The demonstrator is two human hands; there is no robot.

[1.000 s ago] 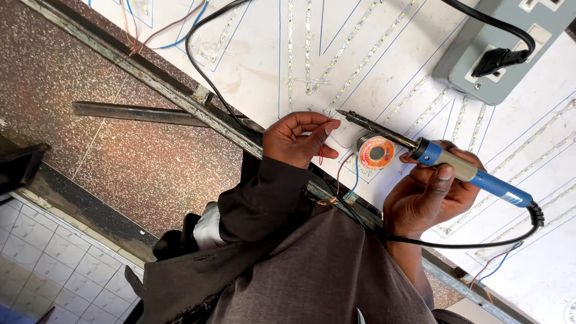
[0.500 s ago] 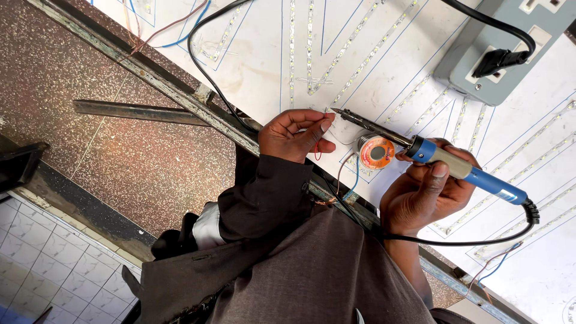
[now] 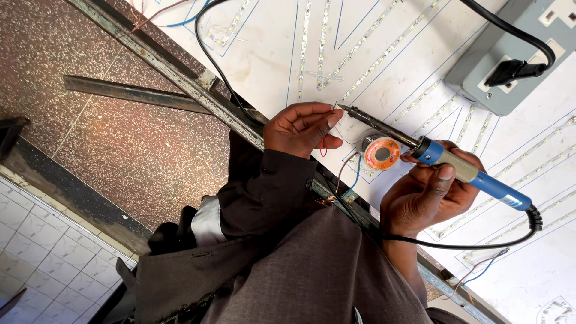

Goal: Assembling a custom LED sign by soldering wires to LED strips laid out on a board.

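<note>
Right hand grips blue soldering iron, tip toward ten o'clock | left hand pinches thin red wire at tip | risk: hot tip so close may burn fingertips | solder spool between hands

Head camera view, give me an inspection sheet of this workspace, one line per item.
Surface: white board with blue drawn lines and LED strips.
Job's things: blue-handled soldering iron; thin red wire; solder spool with orange face.
Clutter: loose wire offcuts at the board's top edge.
Hands: left hand pinches the red wire at the iron's tip; right hand grips the iron.
Cables: black cord from the iron; black plug in grey socket box.
Surroundings: speckled floor, metal bar, white tiles.
</note>
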